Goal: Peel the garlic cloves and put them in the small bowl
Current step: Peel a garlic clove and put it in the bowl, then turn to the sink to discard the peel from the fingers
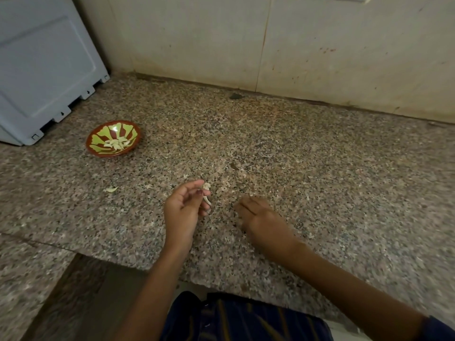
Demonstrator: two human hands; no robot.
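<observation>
Garlic clove (206, 194), pale and partly skinned, is pinched between the thumb and fingertips of my left hand (183, 207), which is held palm up just above the speckled granite bench (320, 168), near its front edge. My right hand (261, 217) lies palm down on the bench just beside the left, fingers straight and close together, holding nothing; it is blurred, so finer detail cannot be told. Small bowl (113, 138), red-brown with a green leaf pattern, stands well apart to the far left and holds several peeled cloves (117, 143). A loose scrap of skin (110, 189) lies on the bench between bowl and left hand. A grey plastic crate (44, 70) stands behind the bowl against the stained wall (270, 45).
</observation>
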